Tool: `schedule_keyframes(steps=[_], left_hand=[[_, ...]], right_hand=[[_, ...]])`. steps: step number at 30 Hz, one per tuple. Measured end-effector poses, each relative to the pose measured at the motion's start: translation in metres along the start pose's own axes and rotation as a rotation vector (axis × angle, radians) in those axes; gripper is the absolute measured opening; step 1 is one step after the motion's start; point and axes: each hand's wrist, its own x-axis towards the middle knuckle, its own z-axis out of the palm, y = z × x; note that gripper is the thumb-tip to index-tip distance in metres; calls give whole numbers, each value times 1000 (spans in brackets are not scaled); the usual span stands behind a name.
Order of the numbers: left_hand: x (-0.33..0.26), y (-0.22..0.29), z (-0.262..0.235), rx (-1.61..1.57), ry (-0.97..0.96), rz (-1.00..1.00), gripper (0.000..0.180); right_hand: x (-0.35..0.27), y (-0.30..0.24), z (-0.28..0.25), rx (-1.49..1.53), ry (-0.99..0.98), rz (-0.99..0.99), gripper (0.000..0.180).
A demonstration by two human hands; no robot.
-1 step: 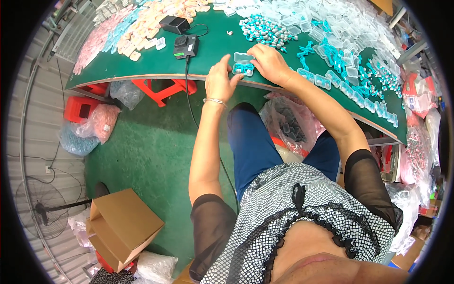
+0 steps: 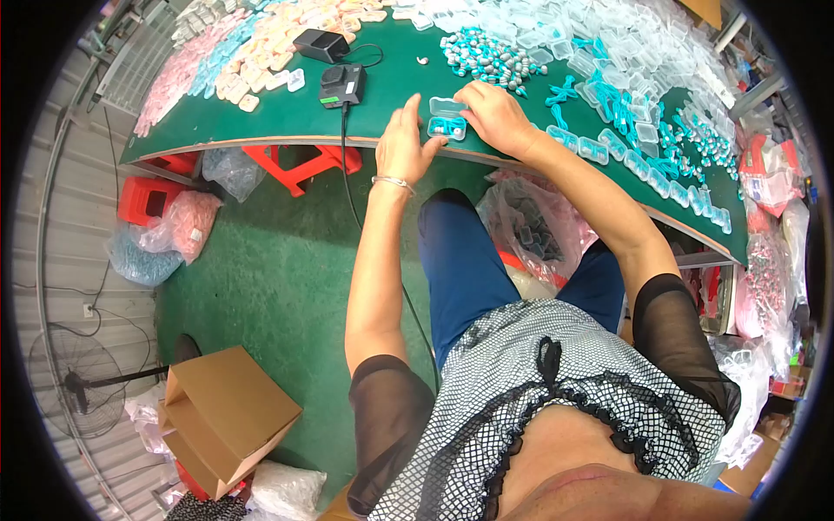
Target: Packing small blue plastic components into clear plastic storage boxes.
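Note:
A small clear plastic case (image 2: 447,107) stands near the front edge of the green table with its lid raised. Inside its lower half lies a coiled teal cord (image 2: 446,124) with small pale ends. At the case's right side, my right hand (image 2: 497,120) has its fingers and thumb closed on the lid's edge. My left hand (image 2: 402,149) is on the other side, fingers stretched out and apart, its thumb tip close to the case's lower left corner. Whether that thumb touches the case I cannot tell.
Filled clear cases (image 2: 612,143) line the table's front edge to my right. Beyond the hands lie a pile of teal-and-grey pieces (image 2: 486,61) and a heap of clear cases (image 2: 599,26). A black charger (image 2: 341,85) with a cable sits left. Below is a red stool (image 2: 300,165).
My left hand has shifted very slightly left, away from the case. My right hand and the case look unmoved.

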Motion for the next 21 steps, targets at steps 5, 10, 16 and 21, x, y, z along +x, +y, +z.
schedule_keyframes(steps=[5, 10, 16, 21], left_hand=[[21, -9, -11, 60, -151, 254, 78], [15, -1, -12, 40, -153, 137, 74], [9, 5, -3, 100, -67, 122, 72], [5, 5, 3, 103, -35, 95, 74]], right_hand=[[2, 0, -6, 57, -26, -10, 24], [-19, -9, -13, -171, -32, 188, 19], [-31, -22, -3, -212, -76, 170, 22], [-33, -29, -4, -409, -123, 13, 29]])
